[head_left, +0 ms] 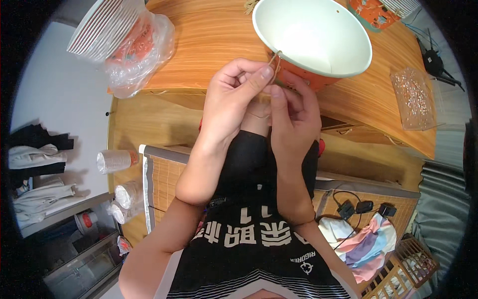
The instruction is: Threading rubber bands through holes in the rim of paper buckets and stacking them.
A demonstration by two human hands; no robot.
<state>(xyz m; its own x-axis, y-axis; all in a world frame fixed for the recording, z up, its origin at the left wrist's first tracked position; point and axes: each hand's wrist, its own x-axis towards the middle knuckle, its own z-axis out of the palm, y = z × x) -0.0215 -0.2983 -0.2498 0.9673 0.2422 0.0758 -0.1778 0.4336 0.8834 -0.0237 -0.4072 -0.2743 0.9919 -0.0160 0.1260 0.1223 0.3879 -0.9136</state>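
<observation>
A large paper bucket [289,30], pale inside and orange outside, is at the near edge of the wooden table with its mouth toward me. Thin tan cord [279,58] passes by its near rim, where a small hole appears to be. My left hand [230,92] pinches the cord between thumb and forefinger just below the rim. Close beside it, my right hand [294,114] has its thumb and fingers closed on the lower part of the cord, its fingertips near the bucket's orange wall. A loose end hangs below, partly hidden by the hands.
Nested buckets in clear plastic [137,55] stand at the table's left end. More buckets [376,15] are at the far right. A clear tray of small pieces [413,97] and a black tool [433,62] lie on the right. A bit of cord [250,6] lies behind the bucket.
</observation>
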